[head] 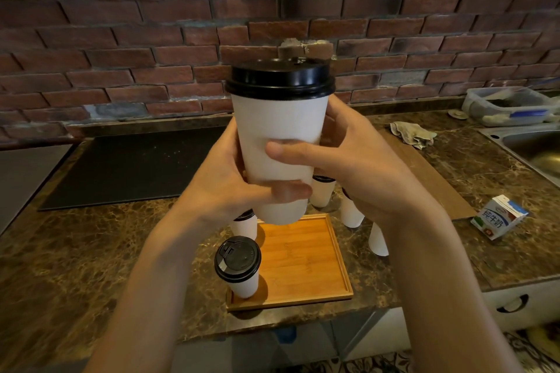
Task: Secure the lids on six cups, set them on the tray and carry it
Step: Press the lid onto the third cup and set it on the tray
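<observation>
You hold the cup (280, 142) in both hands, raised well above the tray (306, 260). Your left hand (230, 179) wraps its lower body and your right hand (348, 160) curls round its middle, thumbs across the front. Squeeze too hard and the paper wall may buckle and pop the lid (280, 79) loose; I cannot tell whether it is seated all round. Lower it carelessly and it may knock the other cup (239, 266) at the tray's near left corner. The cup is close to upright, long axis vertical, lid up, base toward the tray.
</observation>
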`<state>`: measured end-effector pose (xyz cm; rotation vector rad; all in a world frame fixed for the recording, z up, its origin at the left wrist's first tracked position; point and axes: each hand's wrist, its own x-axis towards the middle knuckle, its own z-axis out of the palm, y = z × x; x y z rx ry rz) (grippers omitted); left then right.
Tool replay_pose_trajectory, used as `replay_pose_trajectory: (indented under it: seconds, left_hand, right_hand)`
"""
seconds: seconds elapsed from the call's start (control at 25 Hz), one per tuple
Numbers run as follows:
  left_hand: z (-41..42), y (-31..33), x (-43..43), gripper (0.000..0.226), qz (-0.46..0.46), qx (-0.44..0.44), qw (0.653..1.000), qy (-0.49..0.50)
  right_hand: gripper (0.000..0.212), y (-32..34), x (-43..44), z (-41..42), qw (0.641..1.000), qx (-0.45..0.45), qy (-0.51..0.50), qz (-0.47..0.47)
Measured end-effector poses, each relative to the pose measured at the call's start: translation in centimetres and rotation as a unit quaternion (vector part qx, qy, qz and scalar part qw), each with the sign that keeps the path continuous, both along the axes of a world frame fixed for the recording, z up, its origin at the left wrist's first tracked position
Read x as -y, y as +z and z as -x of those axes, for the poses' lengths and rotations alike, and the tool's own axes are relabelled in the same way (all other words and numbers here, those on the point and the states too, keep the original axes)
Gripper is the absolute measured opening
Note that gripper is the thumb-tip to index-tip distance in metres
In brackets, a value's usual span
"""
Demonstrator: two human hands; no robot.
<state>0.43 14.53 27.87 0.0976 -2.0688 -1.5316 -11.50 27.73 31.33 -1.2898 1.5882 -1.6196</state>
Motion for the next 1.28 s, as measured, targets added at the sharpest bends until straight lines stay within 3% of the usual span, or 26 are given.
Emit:
replay_pose_trajectory:
  seconds: [0.2, 0.4, 1.0, 1.28]
  left_hand:
    - [-0.3, 0.1, 0.4, 0.083, 0.003, 0.032, 0.998, -0.048]
    - [-0.2, 0.0, 0.3, 0.089, 0.001, 0.026, 0.999, -0.031]
    - [0.9, 0.2, -0.7, 0.081, 0.023, -0.047, 0.996, 0.077]
    - [1.1, 0.1, -0.6, 0.088, 0.005, -0.02, 0.998, 0.055]
  right_hand:
    - [0.056, -0.2, -0.2, 0.6, 0.998, 0.008, 0.056, -0.017]
    - [0.054, -0.1, -0.2, 0.5, 0.998, -0.014, 0.052, -0.027]
    - [0.075, 0.1, 1.1, -1.3, 0.994, -0.058, -0.094, -0.011]
    - [0.078, -0.6, 1.6, -2.1, 0.986, -0.053, -0.158, 0.004]
